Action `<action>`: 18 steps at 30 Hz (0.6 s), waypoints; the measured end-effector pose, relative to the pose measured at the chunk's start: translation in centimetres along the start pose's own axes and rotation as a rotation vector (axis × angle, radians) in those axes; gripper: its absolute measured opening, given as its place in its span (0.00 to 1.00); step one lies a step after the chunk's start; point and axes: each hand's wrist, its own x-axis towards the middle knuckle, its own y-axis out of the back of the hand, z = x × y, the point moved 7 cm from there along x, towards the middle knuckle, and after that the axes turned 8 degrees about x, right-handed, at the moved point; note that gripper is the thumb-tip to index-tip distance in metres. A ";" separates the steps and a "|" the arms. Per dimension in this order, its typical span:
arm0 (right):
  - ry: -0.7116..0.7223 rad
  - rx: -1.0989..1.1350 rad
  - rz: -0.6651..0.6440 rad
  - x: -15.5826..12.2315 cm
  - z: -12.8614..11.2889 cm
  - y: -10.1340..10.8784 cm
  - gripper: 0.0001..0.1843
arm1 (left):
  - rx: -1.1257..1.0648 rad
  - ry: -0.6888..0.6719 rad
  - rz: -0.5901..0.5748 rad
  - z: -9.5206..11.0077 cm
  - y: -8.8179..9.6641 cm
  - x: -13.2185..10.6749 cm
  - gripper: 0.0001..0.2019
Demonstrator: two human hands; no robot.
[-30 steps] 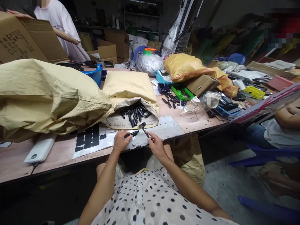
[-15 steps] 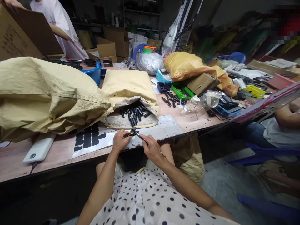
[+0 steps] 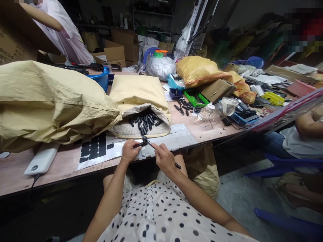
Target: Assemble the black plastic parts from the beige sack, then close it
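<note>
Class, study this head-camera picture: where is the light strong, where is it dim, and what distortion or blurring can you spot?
Head view: the yellow sack and table are well lit; the back shelves and the space under the table are dim; the table edge bows from wide-angle distortion; a pixelated patch sits top right; the left hand and right hand look sharp.

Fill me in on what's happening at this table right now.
A person in a polka-dot top sits at the table's near edge. The left hand pinches a small black piece, while the right hand grips a small hammer whose head sits right at that piece. Just beyond, an open sack spills more black pieces. A sheet of black stickers lies to the left. Another person stands at the far corner.
</note>
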 end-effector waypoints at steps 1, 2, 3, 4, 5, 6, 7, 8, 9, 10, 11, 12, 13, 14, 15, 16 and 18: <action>-0.003 -0.001 -0.005 0.0 0.1 0.0 0.24 | 0.000 0.003 -0.002 0.0 0.0 0.0 0.05; -0.005 -0.002 -0.013 0.0 0.1 0.0 0.24 | 0.001 0.006 -0.004 0.0 0.1 0.0 0.05; -0.009 -0.004 -0.020 0.0 0.2 -0.1 0.24 | 0.004 0.008 -0.006 0.0 0.1 0.0 0.05; -0.015 -0.005 -0.023 0.1 0.3 -0.1 0.24 | 0.007 0.009 -0.008 0.0 0.1 0.0 0.05; -0.023 -0.005 -0.018 0.2 0.5 -0.1 0.24 | 0.012 0.008 -0.007 0.1 0.1 -0.1 0.05; -0.032 -0.007 -0.004 0.4 0.7 0.0 0.24 | 0.018 0.007 -0.006 0.1 0.2 -0.1 0.06; -0.043 -0.010 0.018 0.7 1.0 0.2 0.24 | 0.024 0.005 -0.004 0.1 0.2 -0.1 0.06; -0.054 -0.017 0.044 1.1 1.4 0.4 0.24 | 0.030 0.004 -0.002 0.2 0.2 -0.1 0.06; -0.067 -0.029 0.070 1.5 1.9 0.7 0.24 | 0.038 0.002 0.001 0.2 0.3 -0.1 0.06; -0.080 -0.048 0.094 2.1 2.5 1.0 0.24 | 0.046 -0.001 0.003 0.3 0.3 -0.1 0.06; -0.096 -0.076 0.113 2.7 3.2 1.2 0.24 | 0.056 -0.007 0.004 0.4 0.3 -0.1 0.07; -0.113 -0.110 0.125 3.3 4.0 1.4 0.24 | 0.067 -0.015 0.004 0.5 0.3 -0.1 0.07; -0.131 -0.148 0.131 3.9 4.7 1.5 0.24 | 0.078 -0.021 0.003 0.6 0.3 -0.1 0.06; -0.148 -0.190 0.131 4.5 5.4 1.6 0.24 | 0.088 -0.026 0.000 0.6 0.3 -0.1 0.06; -0.162 -0.230 0.128 4.9 6.0 1.6 0.23 | 0.097 -0.027 -0.005 0.6 0.3 -0.1 0.05; -0.173 -0.266 0.122 5.3 6.5 1.5 0.23 | 0.105 -0.024 -0.011 0.6 0.2 -0.1 0.05; -0.184 -0.323 0.113 5.7 7.1 1.1 0.22 | 0.112 -0.020 -0.021 0.5 0.2 -0.1 0.05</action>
